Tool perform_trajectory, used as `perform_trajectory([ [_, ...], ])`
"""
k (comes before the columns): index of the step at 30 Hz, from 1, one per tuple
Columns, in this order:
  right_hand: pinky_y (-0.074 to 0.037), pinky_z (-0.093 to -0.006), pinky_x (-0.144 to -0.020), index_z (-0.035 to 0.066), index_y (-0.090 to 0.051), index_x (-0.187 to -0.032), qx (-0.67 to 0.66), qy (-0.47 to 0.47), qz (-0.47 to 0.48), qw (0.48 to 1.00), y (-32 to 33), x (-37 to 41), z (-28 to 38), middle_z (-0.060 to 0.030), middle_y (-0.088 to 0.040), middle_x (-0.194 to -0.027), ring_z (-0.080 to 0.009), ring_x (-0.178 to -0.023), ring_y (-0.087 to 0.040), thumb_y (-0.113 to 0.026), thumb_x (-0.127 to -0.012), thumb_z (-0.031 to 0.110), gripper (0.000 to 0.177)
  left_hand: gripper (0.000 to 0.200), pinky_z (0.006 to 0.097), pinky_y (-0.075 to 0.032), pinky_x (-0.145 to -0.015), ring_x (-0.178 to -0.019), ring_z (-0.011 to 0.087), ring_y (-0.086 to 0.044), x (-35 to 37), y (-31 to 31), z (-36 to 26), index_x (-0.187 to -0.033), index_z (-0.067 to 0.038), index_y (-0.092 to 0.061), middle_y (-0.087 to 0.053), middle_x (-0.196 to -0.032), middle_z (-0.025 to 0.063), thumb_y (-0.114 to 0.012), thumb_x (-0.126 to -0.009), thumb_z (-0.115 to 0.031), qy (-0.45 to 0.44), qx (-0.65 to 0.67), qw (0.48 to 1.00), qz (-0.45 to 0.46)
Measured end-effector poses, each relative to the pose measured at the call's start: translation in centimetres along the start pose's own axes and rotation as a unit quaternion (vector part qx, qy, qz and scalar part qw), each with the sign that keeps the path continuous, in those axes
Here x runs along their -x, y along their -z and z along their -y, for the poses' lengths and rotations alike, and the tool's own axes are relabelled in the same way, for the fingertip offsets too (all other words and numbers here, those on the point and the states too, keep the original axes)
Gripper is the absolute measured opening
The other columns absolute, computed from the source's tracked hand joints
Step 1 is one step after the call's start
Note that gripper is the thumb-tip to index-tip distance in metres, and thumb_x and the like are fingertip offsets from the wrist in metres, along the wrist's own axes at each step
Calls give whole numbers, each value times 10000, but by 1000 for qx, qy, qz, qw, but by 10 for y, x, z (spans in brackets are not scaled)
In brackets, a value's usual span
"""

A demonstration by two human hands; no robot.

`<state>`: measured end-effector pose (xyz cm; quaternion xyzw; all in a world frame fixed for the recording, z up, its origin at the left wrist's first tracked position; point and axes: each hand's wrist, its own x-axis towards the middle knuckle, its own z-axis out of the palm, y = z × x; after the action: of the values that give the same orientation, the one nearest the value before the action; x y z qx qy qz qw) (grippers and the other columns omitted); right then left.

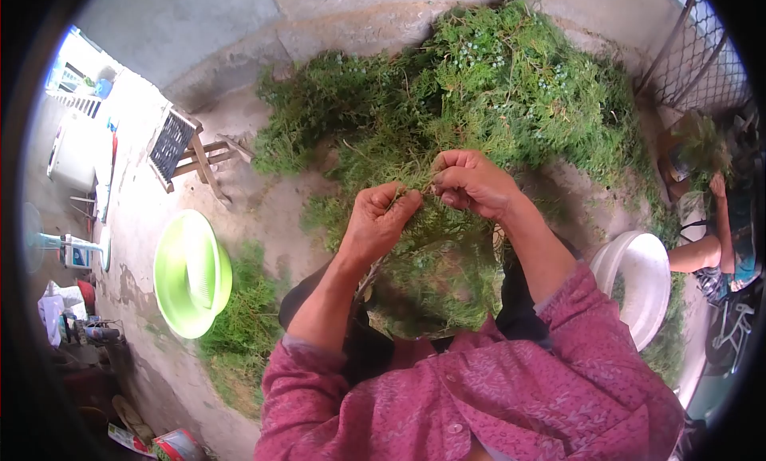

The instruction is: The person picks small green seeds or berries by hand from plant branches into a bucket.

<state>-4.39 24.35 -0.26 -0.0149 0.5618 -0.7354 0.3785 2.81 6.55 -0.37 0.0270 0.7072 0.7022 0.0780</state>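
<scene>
The left hand (377, 220) and right hand (475, 185) nearly meet mid-scene; the fingers of each pinch a thin sprig (421, 180), thumb against forefinger, though the folded knuckles hide exactly where each grips; the sprig lies between the two hands, above loose foliage (435, 281) at the lap. To handle it well, one hand should probably hold the stem steady while the other works close beside it with short, light movements; so fine a stem would likely snap or shed under a hard wrench.

The sprig looks wispy and thin; the far heap (519, 86) is feathery and dense, dotted with small, pale blue-green berries; the basin (169, 277) at left is round, smooth, lime-coloured plastic, ribbed inside; the tub (645, 281) at right is white, round and thick-rimmed; the floor (263, 209) looks like rough, stained concrete; at far right, another person's hand (718, 184) is at a leafy bunch (704, 148).
</scene>
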Motion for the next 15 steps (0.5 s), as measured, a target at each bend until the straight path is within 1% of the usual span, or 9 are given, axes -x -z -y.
perform_trajectory([
  [3, -381, -155, -419, 51, -538, -812, -24, 46, 27, 998, 8, 9, 11, -49, -592, -710, -76, -517, -531, -562, -764, 89, 66, 147, 181, -354, -497, -571, 4, -434, -1, 0, -4, -743, -36, -595, -518, -636, -68, -551, -844, -132, -25, 44, 998, -44],
  [5, -369, -149, -411, 50, -535, -836, -149, 136, 45, 978, 16, 18, 24, -80, -604, -801, -80, -540, -534, -540, -780, 95, 72, 170, 179, -359, -464, -541, 12, -457, -1, 3, -11, -725, -41, -585, -518, -604, -52, -542, -850, -147, -12, 120, 986, -111],
  [6, -358, -145, -413, 48, -532, -857, -161, 176, 76, 968, 28, 16, 24, -82, -597, -846, -76, -583, -529, -548, -787, 96, 87, 186, 177, -352, -431, -511, 19, -465, -2, 11, -10, -712, -47, -577, -514, -580, -40, -534, -854, -159, 0, 99, 989, -106],
  [9, -345, -143, -418, 52, -539, -824, -173, 159, 67, 970, 52, 17, 28, -60, -586, -792, -72, -603, -511, -575, -791, 119, 83, 182, 183, -353, -446, -503, 17, -450, -1, 13, -17, -720, -41, -581, -517, -583, -42, -540, -851, -161, -37, 124, 986, -103],
  [10, -347, -150, -428, 45, -566, -804, -100, 137, 28, 985, 56, 18, 28, -38, -561, -733, -57, -619, -487, -611, -792, 176, 139, 182, 183, -353, -446, -503, 17, -450, -2, 11, -15, -720, -41, -581, -517, -583, -42, -540, -851, -161, -39, 125, 986, -104],
  [11, -347, -150, -428, 45, -566, -804, -98, 137, 28, 985, 53, 13, 24, -38, -561, -733, -57, -619, -487, -611, -792, 176, 139, 182, 188, -358, -456, -507, 19, -449, -2, 8, -11, -727, -37, -585, -522, -590, -42, -543, -850, -164, -57, 111, 986, -112],
  [12, -357, -165, -440, 44, -577, -782, 62, 119, -84, 987, 44, 7, 19, -32, -559, -715, -54, -603, -474, -621, -791, 237, 198, 182, 193, -362, -467, -511, 20, -448, -2, 6, -9, -733, -32, -588, -527, -596, -42, -546, -849, -167, -75, 98, 985, -118],
  [13, -367, -180, -451, 43, -588, -761, 219, 97, -193, 951, 40, 2, 14, -26, -556, -696, -50, -587, -461, -632, -790, 298, 260, 182, 193, -362, -467, -511, 20, -448, -2, 6, -10, -733, -32, -588, -527, -596, -42, -546, -849, -167, -76, 100, 985, -119],
  [15, -402, -211, -497, 36, -611, -784, 244, 46, -156, 956, 44, -9, 8, -20, -553, -666, -78, -599, -483, -633, -779, 370, 335, 184, 202, -386, -503, -531, 28, -459, -1, 7, -12, -745, -22, -592, -535, -609, -37, -548, -848, -168, -76, 41, 993, -84],
])
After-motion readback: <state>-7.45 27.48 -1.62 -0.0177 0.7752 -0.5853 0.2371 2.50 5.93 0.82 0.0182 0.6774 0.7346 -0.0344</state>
